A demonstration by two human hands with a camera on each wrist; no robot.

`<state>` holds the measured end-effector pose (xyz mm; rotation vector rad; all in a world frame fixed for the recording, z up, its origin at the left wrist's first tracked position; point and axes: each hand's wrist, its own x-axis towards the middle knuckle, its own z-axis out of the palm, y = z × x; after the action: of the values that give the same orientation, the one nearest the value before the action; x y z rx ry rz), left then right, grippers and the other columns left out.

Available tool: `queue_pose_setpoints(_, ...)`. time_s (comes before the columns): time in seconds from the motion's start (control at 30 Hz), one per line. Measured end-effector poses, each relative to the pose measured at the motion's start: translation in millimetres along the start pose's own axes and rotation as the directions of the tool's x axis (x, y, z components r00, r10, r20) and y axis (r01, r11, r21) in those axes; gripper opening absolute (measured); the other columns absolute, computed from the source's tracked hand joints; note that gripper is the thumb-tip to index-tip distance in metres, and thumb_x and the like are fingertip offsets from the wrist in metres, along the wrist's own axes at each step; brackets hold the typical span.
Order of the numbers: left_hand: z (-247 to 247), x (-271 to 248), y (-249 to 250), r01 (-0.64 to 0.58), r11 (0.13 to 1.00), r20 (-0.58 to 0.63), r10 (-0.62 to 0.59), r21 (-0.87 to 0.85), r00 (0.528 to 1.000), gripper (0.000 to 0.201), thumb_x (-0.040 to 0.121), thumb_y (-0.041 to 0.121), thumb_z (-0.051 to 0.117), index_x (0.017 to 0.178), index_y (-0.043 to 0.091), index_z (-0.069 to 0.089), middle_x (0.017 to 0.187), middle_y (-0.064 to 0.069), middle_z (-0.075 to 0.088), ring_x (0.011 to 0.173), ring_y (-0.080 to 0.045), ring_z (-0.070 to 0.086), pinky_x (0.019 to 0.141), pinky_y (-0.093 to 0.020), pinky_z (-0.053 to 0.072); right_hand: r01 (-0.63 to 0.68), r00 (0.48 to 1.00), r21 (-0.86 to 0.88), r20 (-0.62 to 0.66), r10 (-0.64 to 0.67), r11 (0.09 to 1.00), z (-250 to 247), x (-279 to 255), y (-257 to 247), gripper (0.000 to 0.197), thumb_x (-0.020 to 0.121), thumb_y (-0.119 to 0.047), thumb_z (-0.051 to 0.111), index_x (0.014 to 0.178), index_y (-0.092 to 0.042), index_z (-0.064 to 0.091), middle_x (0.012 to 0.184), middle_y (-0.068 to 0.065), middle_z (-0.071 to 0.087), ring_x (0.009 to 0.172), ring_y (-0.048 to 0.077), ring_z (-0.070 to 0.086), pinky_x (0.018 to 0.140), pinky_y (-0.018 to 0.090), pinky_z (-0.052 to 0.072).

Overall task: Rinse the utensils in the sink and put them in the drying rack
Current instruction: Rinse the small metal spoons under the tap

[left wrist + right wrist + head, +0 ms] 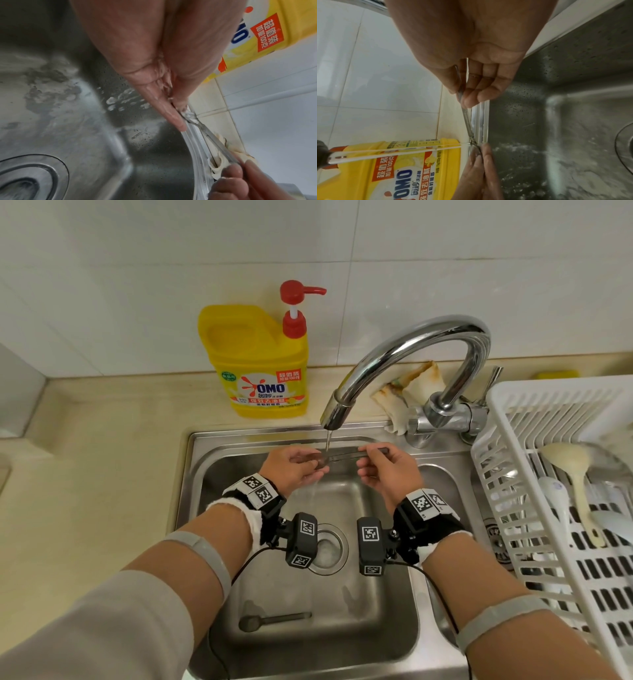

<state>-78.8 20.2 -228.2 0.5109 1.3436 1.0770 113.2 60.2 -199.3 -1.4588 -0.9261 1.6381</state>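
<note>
A metal spoon point(346, 455) is held level under the water stream point(328, 440) from the tap point(411, 344). My left hand point(313, 465) pinches its bowl end between thumb and fingers, and water runs over them point(163, 83). My right hand point(369, 456) pinches the handle end point(467, 121) between thumb and fingertips. A second metal spoon point(274, 619) lies flat on the sink point(239, 438) floor, near the front. The white drying rack point(493, 398) stands to the right of the sink and holds a beige rice paddle point(575, 474) and white spoons point(555, 498).
A yellow detergent bottle point(257, 364) with a red pump stands on the counter behind the sink. A crumpled cloth point(407, 392) lies by the tap base. The drain point(325, 546) sits mid-basin. A yellow sponge point(556, 374) lies behind the rack.
</note>
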Motion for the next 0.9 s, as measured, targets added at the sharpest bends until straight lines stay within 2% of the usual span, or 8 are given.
queue_pose_setpoints(0.1,4.9,-0.6,2.8,-0.005,0.999,-0.012,0.006,0.046,1.0,0.013,0.089,-0.004,0.068,0.099,0.004,0.069,0.088,-0.011,0.076,0.085,-0.024,0.076,0.073,-0.026,0.061,0.02,1.0,0.02,-0.016,-0.019,1.0,-4.2,0.6,-2.8,0.016,0.098,-0.009,0.059,0.09,-0.007,0.072,0.068,0.009,0.067,0.056,0.015,0.06,0.06,0.029,0.053)
queue_pose_setpoints(0.23,12.3,2.9,3.9,0.005,0.988,-0.008,-0.004,0.157,1.0,0.018,0.091,0.014,0.071,0.106,0.005,0.072,0.089,-0.012,0.078,0.079,-0.017,0.076,0.067,-0.023,0.061,0.039,0.999,0.037,-0.029,-0.038,0.999,-13.3,1.6,-6.4,0.014,0.098,-0.011,0.059,0.092,-0.004,0.07,0.068,0.01,0.065,0.057,0.016,0.06,0.058,0.027,0.052)
queue_pose_setpoints(0.33,17.3,3.1,3.6,0.022,0.991,0.026,-0.026,0.135,0.999,0.018,0.096,0.009,0.063,0.112,0.003,0.07,0.091,-0.012,0.078,0.087,-0.02,0.076,0.071,-0.024,0.061,0.058,0.998,0.043,-0.026,-0.057,0.997,-20.0,0.7,-6.8,0.015,0.099,-0.013,0.059,0.088,-0.009,0.07,0.068,0.009,0.065,0.057,0.014,0.06,0.058,0.025,0.053)
queue_pose_setpoints(0.4,18.0,1.2,4.2,0.036,0.999,0.04,-0.038,0.039,0.998,0.02,0.096,0.003,0.06,0.115,0.002,0.068,0.097,-0.015,0.076,0.093,-0.024,0.075,0.078,-0.026,0.061,0.055,0.998,0.053,-0.01,-0.055,0.997,-21.7,0.1,-5.9,0.015,0.099,-0.013,0.059,0.089,-0.009,0.07,0.07,0.009,0.066,0.059,0.015,0.061,0.059,0.024,0.054)
queue_pose_setpoints(0.5,16.2,-2.5,8.2,0.067,0.994,0.027,-0.065,-0.09,0.998,0.025,0.094,0.012,0.066,0.115,-0.001,0.068,0.105,-0.02,0.074,0.1,-0.027,0.073,0.089,-0.033,0.058,0.015,1.0,0.053,0.025,-0.017,0.998,-19.7,-0.4,-3.7,0.014,0.099,-0.01,0.058,0.092,-0.007,0.07,0.073,0.01,0.067,0.063,0.016,0.063,0.062,0.025,0.055)
queue_pose_setpoints(0.57,11.6,-4.6,9.5,0.086,0.983,-0.014,-0.089,-0.162,0.996,0.027,0.094,0.017,0.067,0.112,-0.003,0.069,0.105,-0.021,0.074,0.098,-0.026,0.073,0.091,-0.033,0.058,-0.009,0.998,0.028,0.059,0.007,1.0,-15.2,-0.2,-1.9,0.014,0.099,-0.007,0.058,0.092,-0.006,0.07,0.076,0.011,0.069,0.066,0.018,0.065,0.064,0.026,0.056)
queue_pose_setpoints(0.73,-11.6,-10.5,6.4,0.017,0.976,-0.122,-0.045,-0.217,0.992,0.021,0.096,-0.005,0.055,0.115,-0.005,0.065,0.107,-0.023,0.068,0.095,-0.022,0.068,0.084,-0.024,0.059,-0.004,0.991,-0.018,0.131,0.007,1.0,2.1,1.9,1.2,0.014,0.098,0.001,0.055,0.097,-0.004,0.068,0.082,0.013,0.071,0.071,0.02,0.07,0.07,0.027,0.06)
queue_pose_setpoints(0.9,-31.7,-20.2,5.8,0.03,0.967,-0.16,-0.073,-0.255,0.984,0.028,0.096,-0.007,0.054,0.122,-0.002,0.062,0.099,-0.016,0.069,0.091,-0.02,0.068,0.082,-0.024,0.06,0.034,0.978,-0.082,0.207,-0.017,0.996,19.0,7.6,6.5,0.018,0.097,0.004,0.054,0.096,-0.008,0.068,0.083,0.015,0.071,0.076,0.021,0.073,0.076,0.03,0.061)
